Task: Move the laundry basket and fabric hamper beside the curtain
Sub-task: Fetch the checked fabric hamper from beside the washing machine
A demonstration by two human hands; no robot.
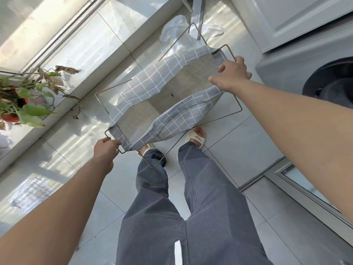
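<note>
A fabric hamper, grey cloth with a white grid on a thin metal wire frame, hangs open-mouthed in front of my legs above the tiled floor. My left hand grips the wire handle at its near-left end. At the far-right end my right hand holds the other wire handle and the cloth edge. The hamper's inside looks empty. No laundry basket or curtain is in view.
A potted plant with dry leaves stands on the low window ledge at left. A washing machine with its round door is at right. A white plastic bag lies on the floor beyond the hamper. A sliding-door track runs at lower right.
</note>
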